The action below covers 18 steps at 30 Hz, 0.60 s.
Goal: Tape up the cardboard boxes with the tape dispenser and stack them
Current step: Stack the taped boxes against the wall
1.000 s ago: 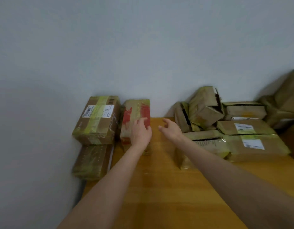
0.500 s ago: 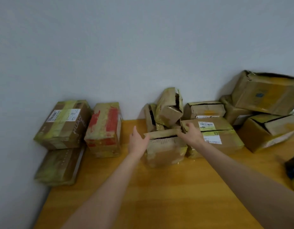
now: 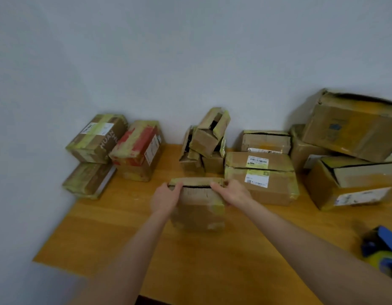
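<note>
At the middle of the table (image 3: 102, 238): cardboard box (image 3: 199, 210) with top seam gaping; gripped at that top edge by left hand (image 3: 166, 198) and right hand (image 3: 233, 192), fingers curled over; tape dispenser (image 3: 382, 249) well apart, near right; likely to tear a flap or tip over under an uneven pull.

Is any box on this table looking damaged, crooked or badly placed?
Yes. The small box at the back middle lies tilted on two others, with its flap gaping. The large box at the far right leans crookedly on the pile beneath. The front box, which the left hand and right hand grip, has an open seam.
</note>
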Available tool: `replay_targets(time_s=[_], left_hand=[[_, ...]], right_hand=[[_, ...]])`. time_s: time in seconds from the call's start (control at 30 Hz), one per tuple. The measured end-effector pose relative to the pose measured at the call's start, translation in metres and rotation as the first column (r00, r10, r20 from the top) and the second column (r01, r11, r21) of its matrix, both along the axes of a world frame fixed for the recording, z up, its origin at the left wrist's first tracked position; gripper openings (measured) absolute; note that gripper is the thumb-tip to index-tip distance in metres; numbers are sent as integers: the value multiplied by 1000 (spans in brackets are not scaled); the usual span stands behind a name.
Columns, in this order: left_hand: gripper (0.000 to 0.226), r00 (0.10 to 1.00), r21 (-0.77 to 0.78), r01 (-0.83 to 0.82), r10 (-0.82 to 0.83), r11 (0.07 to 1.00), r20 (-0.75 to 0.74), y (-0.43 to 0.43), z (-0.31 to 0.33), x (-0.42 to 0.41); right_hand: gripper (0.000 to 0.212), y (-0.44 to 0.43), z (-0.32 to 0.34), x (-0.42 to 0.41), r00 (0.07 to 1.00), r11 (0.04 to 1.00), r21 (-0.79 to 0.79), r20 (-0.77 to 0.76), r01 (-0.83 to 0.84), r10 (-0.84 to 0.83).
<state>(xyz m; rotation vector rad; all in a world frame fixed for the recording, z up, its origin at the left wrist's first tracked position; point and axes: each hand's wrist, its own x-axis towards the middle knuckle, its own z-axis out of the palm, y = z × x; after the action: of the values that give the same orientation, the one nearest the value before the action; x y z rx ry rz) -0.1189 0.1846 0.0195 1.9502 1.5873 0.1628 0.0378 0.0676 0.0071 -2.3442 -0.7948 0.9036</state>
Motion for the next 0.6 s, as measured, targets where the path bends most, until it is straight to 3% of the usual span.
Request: replay_targets(time_s=[0.2,0.4,0.6], left_hand=[[48,991,19,135,-135,991,-13,-54,-6,21],[51,933,65,283,-290,957,214,-125,-16,62],[45,863,128,429,-448,894,233,-181,-17,105]], right_hand=[[50,-67,-1,24,990,993,-42,88,110,-106],[66,-158,4,45,932,942,-7,148,336,-331],[68,-228,9,81,916,943,11,234,331,-325]])
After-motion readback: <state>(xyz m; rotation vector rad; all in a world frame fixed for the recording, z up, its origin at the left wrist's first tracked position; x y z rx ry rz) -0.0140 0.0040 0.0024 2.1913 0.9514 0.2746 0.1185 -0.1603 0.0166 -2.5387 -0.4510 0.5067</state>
